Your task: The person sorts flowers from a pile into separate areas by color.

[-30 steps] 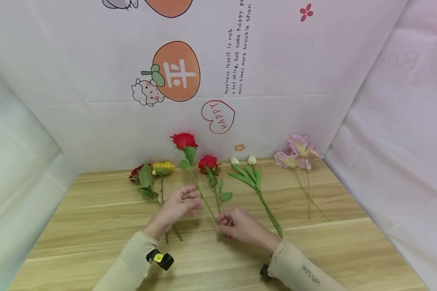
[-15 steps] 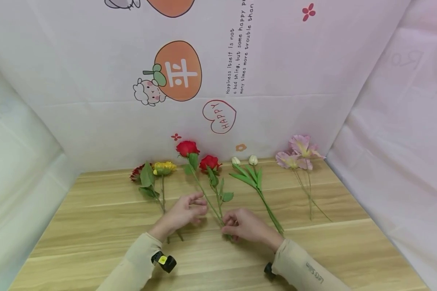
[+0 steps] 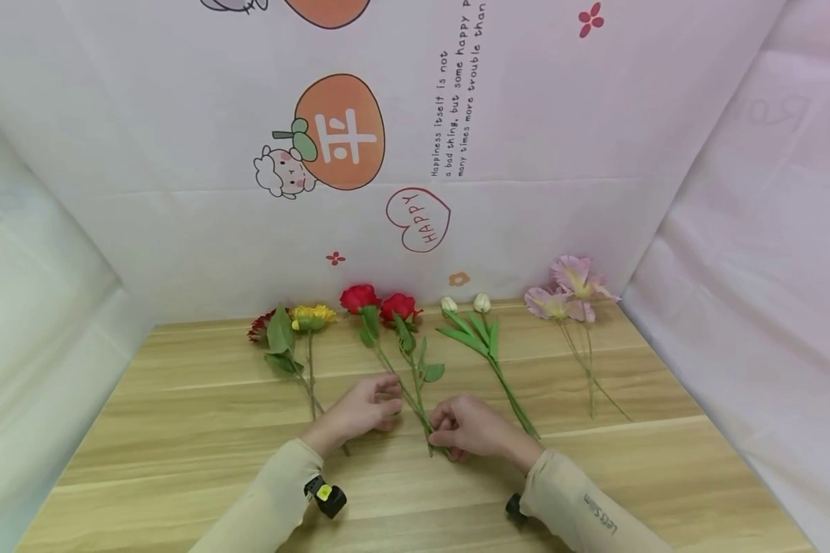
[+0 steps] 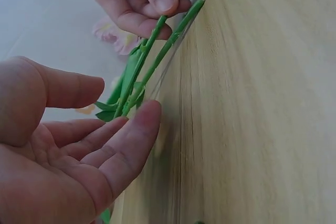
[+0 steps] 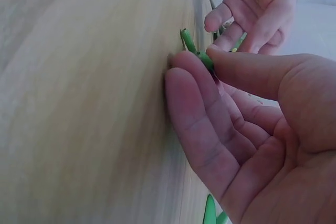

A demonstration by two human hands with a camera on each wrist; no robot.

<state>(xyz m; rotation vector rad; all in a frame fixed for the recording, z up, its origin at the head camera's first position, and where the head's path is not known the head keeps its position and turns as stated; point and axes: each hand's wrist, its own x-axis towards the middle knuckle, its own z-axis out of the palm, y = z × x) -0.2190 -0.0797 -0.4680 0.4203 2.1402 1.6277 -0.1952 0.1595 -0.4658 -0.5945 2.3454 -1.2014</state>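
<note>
In the head view my right hand (image 3: 477,426) pinches the lower stem of a red rose (image 3: 360,298) between thumb and fingers. That rose slants up and left, its bloom beside a second red rose (image 3: 399,309) at the table's back edge. The two stems cross low down, near my right fingers. My left hand (image 3: 360,411) hovers left of the stems, fingers loosely bent and holding nothing. The left wrist view shows the held green stem (image 4: 152,40) under my right thumb, and my left thumb and fingers (image 4: 128,150) spread apart around the lower stems.
A dark red flower (image 3: 261,326) and a yellow flower (image 3: 311,317) lie to the left, stems crossing behind my left hand. White tulips (image 3: 482,303) lie right of the roses, pink flowers (image 3: 572,288) farther right. A printed white cloth (image 3: 526,153) rises behind the wooden table (image 3: 145,461).
The held rose has come down and to the right, its bloom now level with the other rose. Both hands have shifted slightly right, the left also a little downward.
</note>
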